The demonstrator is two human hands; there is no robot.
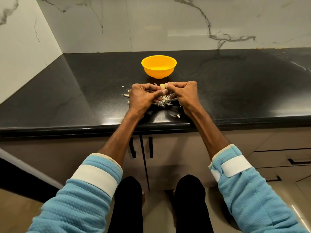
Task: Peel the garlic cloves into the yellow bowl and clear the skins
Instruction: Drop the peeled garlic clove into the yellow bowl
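Note:
A pale garlic clove (162, 86) is held up between both hands, just in front of the yellow bowl (159, 66). My left hand (143, 96) pinches it with thumb and curled fingers from the left. My right hand (182, 93) pinches it from the right with its fingertips. Under the hands lies a heap of papery garlic skins (164, 100) on the black countertop (235, 84). The bowl stands upright; its inside is mostly hidden from this angle.
Loose skin flakes lie left of my left hand (126, 95) and near the counter's front edge (175, 115). Marble walls close the back and left. Cabinet doors with black handles (151, 147) sit below the counter.

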